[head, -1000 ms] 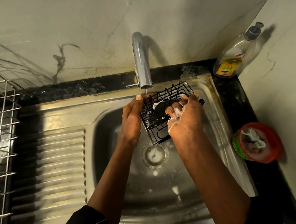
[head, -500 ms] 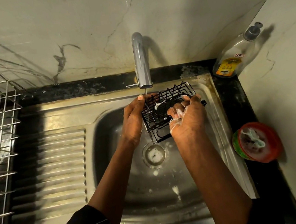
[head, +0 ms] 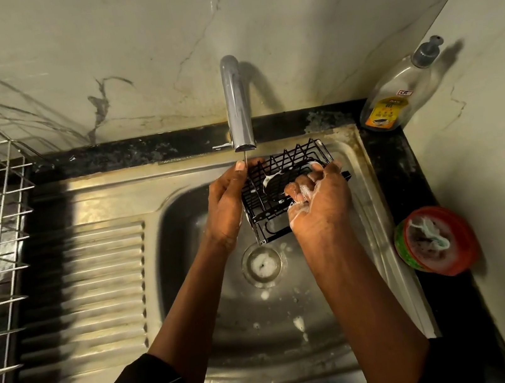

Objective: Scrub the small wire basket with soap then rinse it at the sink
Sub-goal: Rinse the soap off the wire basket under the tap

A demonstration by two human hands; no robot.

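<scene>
Over the steel sink [head: 373, 192] set in marble walls, below its one tap [head: 237, 107], left hand [head: 226, 202] and soapy right hand [head: 321, 205] both grip one black wire basket [head: 271, 185]; one soap bottle [head: 395, 96] stands right.

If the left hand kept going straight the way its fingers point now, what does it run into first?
Probably the faucet. The left hand grips the left edge of the black wire basket, fingers pointing up and back, fingertips just under the spout in a thin stream of water. Depth is unclear; the backsplash wall lies behind.
</scene>
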